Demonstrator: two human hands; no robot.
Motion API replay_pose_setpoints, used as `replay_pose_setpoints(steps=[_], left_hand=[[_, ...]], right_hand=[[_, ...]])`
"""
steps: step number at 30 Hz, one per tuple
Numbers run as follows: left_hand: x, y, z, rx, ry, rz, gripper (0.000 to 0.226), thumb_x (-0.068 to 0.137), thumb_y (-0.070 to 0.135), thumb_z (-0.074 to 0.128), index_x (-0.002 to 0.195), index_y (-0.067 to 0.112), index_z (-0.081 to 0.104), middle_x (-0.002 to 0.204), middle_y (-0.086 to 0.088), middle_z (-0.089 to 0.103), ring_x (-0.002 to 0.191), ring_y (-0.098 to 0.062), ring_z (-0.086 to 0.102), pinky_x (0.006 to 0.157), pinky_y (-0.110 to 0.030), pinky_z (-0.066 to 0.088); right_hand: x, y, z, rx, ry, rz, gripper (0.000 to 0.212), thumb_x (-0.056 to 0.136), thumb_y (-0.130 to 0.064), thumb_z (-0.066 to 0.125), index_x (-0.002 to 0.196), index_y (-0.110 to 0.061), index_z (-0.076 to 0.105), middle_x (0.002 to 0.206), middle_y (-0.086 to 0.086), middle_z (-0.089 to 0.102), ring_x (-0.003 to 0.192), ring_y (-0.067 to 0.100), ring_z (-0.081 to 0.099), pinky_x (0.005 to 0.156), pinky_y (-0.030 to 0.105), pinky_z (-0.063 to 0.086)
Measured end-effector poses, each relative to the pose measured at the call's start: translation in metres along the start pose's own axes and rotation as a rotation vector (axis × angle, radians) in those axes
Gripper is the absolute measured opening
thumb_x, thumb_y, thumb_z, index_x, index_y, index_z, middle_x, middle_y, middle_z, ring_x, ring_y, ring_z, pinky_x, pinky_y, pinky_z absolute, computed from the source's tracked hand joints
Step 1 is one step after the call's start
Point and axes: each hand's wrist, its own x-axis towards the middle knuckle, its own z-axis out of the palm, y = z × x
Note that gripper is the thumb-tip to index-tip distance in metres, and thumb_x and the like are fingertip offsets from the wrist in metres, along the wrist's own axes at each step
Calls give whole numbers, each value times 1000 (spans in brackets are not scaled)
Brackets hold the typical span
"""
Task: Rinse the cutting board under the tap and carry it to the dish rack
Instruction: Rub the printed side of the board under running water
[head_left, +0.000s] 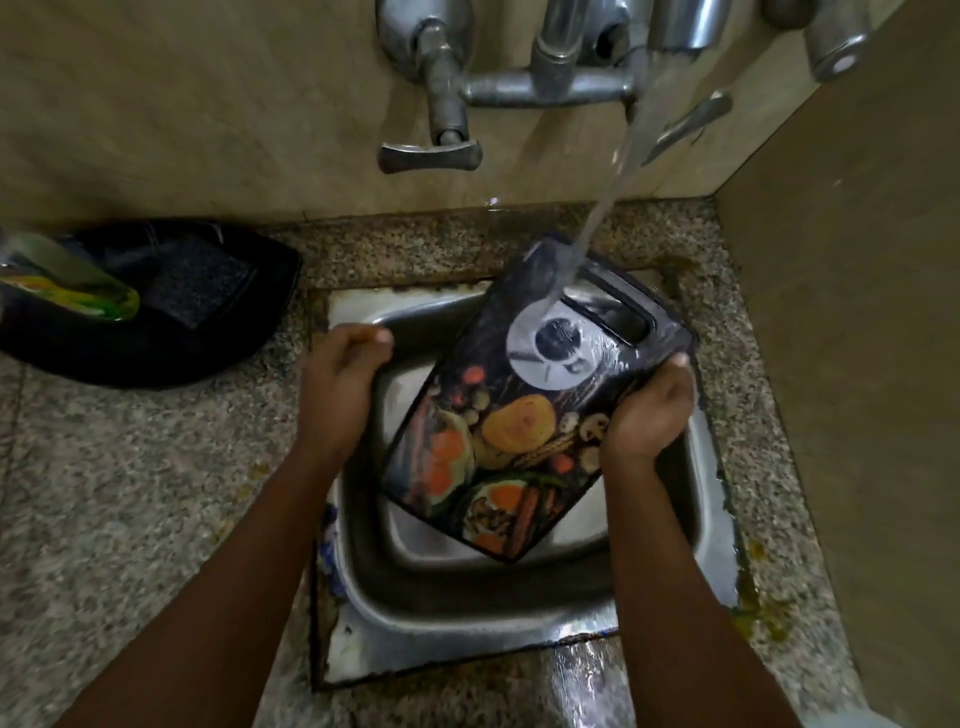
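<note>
Head view looks down on a speckled stone surface (130, 493) that fills most of the frame, with a beige wall (208, 104) across the top and a second beige wall panel (857, 364) down the right side. Set into the surface at centre is a steel sink (467, 587), its rim stained and wet along the lower edge. Two bare forearms rise from the bottom of the frame toward the basin.

Above the sink, tilted with its handle end toward the upper right, is the cutting board (524, 431), dark and printed with vegetables and a round white emblem. It is held in the air over the basin, touching neither rim nor bottom as far as can be seen. At the upper left lies a black tray (171, 332) on the surface, holding a dark scrub pad (200, 278) and a green and yellow packet (72, 291).

Metal taps (545, 78) are mounted on the wall at the top centre, and a stream of water (613, 187) falls from the spout onto the emblem near the board's handle slot.

The left hand (337, 384) grips the board's left edge, fingers (371, 338) curled closed around it. The right hand (647, 410) clasps the right edge, fingers wrapped behind the board with the thumb (678, 361) pressed at the rim.
</note>
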Motion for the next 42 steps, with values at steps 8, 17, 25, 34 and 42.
replay_pose_setpoints(steps=[8, 17, 25, 34, 42], left_hand=[[31, 70, 51, -125, -148, 59, 24, 95, 30, 71, 112, 13, 69, 100, -4, 77, 86, -12, 75, 72, -24, 60], [27, 53, 52, 689, -312, 245, 57, 108, 51, 37, 83, 14, 73, 83, -9, 75, 79, -26, 69, 74, -40, 51], [9, 29, 57, 562, -221, 286, 57, 109, 47, 34, 85, 13, 73, 75, -8, 75, 64, -23, 72, 62, -48, 62], [13, 17, 67, 528, -147, 255, 56, 109, 45, 36, 79, 17, 73, 75, -2, 73, 72, -18, 69, 71, -38, 54], [-5, 7, 69, 317, -373, 160, 55, 110, 39, 34, 162, 32, 17, 170, 13, 15, 156, -3, 12, 129, -33, 15]], right_hand=[[9, -47, 42, -423, -631, -467, 40, 108, -45, 37, 92, -19, 63, 90, 6, 71, 88, 25, 66, 76, 41, 48], [-40, -30, 88, -538, -739, -600, 61, 106, -59, 23, 127, -16, 61, 119, 13, 69, 113, 33, 64, 95, 45, 51], [-73, 6, 79, -419, -673, -512, 66, 108, -53, 22, 165, -22, 14, 172, -9, 3, 161, 15, 0, 131, 39, 2], [-97, -1, 76, -364, -740, -307, 76, 101, -61, 20, 164, -23, -2, 173, -1, -9, 159, 13, -13, 128, 33, -8], [-77, 26, 61, -480, -627, -215, 68, 105, -52, 23, 165, -24, 6, 175, 4, 1, 162, 19, -2, 130, 48, 3]])
